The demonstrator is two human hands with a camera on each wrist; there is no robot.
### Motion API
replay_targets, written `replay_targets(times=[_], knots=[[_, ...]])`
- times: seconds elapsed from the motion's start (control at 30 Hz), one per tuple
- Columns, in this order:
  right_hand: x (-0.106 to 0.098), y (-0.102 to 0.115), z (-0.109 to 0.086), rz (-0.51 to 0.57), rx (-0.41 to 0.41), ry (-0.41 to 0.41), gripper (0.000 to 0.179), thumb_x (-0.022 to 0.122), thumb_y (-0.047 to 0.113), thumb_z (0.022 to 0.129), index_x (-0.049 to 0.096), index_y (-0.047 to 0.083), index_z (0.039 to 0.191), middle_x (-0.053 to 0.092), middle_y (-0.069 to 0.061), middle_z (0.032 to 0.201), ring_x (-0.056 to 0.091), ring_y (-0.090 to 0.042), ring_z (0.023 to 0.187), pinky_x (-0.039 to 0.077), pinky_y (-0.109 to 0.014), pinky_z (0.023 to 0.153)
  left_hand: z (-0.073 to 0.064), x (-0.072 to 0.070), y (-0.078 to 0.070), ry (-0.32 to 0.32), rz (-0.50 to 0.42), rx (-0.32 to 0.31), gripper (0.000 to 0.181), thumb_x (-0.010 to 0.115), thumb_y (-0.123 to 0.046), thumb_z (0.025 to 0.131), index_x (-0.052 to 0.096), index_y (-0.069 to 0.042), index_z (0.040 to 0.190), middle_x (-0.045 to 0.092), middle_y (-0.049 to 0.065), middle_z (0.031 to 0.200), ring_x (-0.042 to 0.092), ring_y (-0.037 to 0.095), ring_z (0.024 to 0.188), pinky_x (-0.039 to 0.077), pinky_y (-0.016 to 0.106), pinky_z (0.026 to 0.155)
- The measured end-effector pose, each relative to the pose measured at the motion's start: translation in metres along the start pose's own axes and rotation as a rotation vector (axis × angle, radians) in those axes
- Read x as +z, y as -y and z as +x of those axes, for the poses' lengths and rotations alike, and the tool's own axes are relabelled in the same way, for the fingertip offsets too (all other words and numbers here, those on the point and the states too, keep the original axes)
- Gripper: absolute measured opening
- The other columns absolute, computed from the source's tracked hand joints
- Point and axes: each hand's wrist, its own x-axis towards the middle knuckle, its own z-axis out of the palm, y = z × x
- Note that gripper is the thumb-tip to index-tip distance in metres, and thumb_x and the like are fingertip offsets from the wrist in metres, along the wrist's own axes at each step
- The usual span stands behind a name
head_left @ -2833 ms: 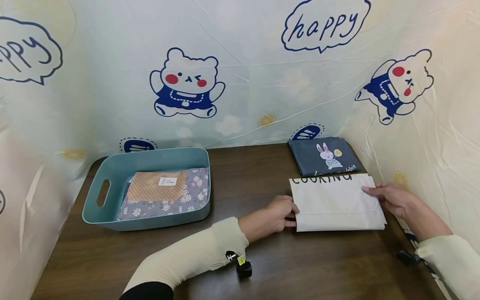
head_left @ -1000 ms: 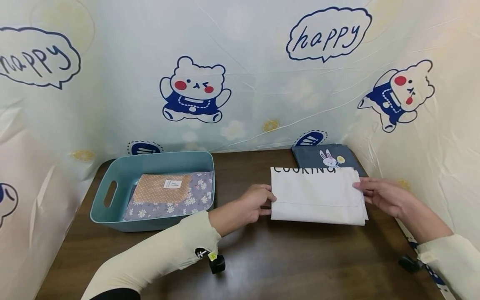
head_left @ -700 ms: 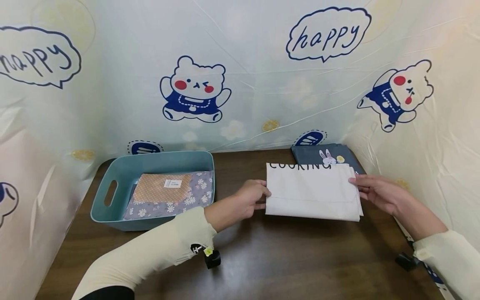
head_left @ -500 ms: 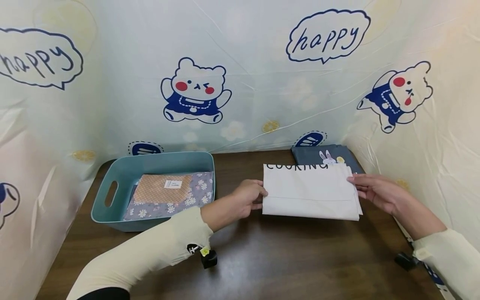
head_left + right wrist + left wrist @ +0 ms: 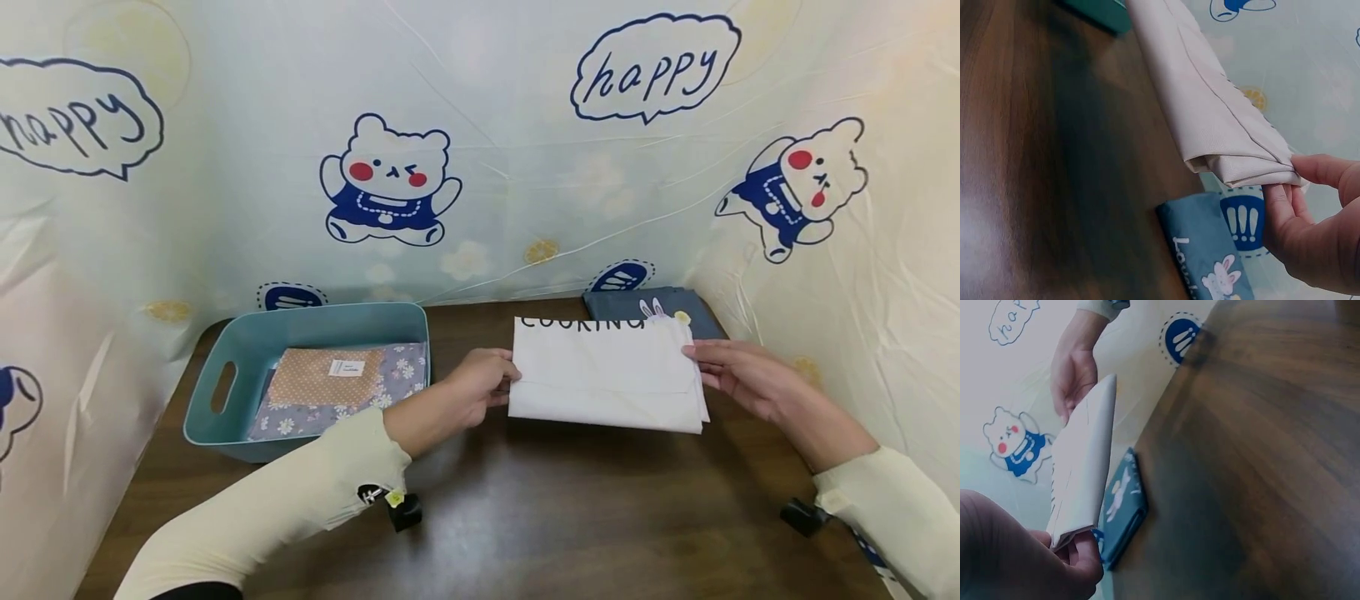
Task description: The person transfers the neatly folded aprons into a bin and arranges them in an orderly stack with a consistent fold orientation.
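So the folded white cloth (image 5: pixel 606 371) is hanging just above the table (image 5: pixel 570 517), right between the two hands — its long side is running roughly along the back edge, one hand at each short end, so neither is nearer. The left hand (image 5: pixel 476 385) is pinching the left end, thumb on top and fingers tucked under; the right hand (image 5: pixel 750 379) is doing the same at the right end. Both are nearly closed, just the cloth's thickness in between. Toward the back left corner a blue-green bin (image 5: pixel 337 325) is holding flowered cloth (image 5: pixel 405 367) with a dotted tan piece (image 5: pixel 300 379) on top — can't tell how many layers. A dark blue rabbit cloth (image 5: pixel 618 306) is lying at the back right corner, partly hidden.
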Motion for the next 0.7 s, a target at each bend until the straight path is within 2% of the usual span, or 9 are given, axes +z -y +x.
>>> replay_targets(times=[0.27,0.43,0.57,0.7], knots=[[0.013,0.006,0.000,-0.002,-0.027,-0.003,0.007,0.063,0.022,0.103,0.069,0.020,0.107,0.075,0.008,0.101,0.069,-0.007,0.091,0.059,-0.019,0.085,-0.006,-0.013,-0.013,-0.019,0.024,0.005,0.046,0.052,0.001,0.098,0.052,0.001,0.144,0.058,0.009,0.103,0.052,0.021,0.089,0.046,0.032,0.082],[0.023,0.011,-0.001,0.008,-0.042,0.006,0.007,0.063,0.020,0.103,0.068,0.019,0.107,0.075,0.007,0.102,0.069,-0.007,0.092,0.058,-0.020,0.086,-0.011,-0.025,-0.018,0.010,0.047,0.008,0.049,0.051,0.001,0.097,0.049,0.001,0.146,0.059,0.010,0.108,0.054,0.021,0.089,0.048,0.035,0.087],[0.029,0.015,-0.002,0.008,-0.036,0.009,0.007,0.064,0.020,0.102,0.070,0.020,0.106,0.075,0.007,0.101,0.069,-0.007,0.091,0.059,-0.020,0.086,-0.016,-0.033,-0.022,0.032,0.058,-0.008,0.050,0.051,0.001,0.097,0.047,-0.001,0.147,0.059,0.007,0.106,0.054,0.020,0.087,0.047,0.039,0.094],[0.034,0.018,-0.002,0.027,-0.046,0.026,0.009,0.063,0.017,0.103,0.072,0.018,0.103,0.074,0.005,0.100,0.069,-0.007,0.090,0.059,-0.019,0.085,-0.021,-0.039,-0.025,0.038,0.075,-0.011,0.050,0.051,0.000,0.098,0.046,-0.001,0.148,0.059,0.004,0.099,0.054,0.018,0.084,0.047,0.037,0.091]])
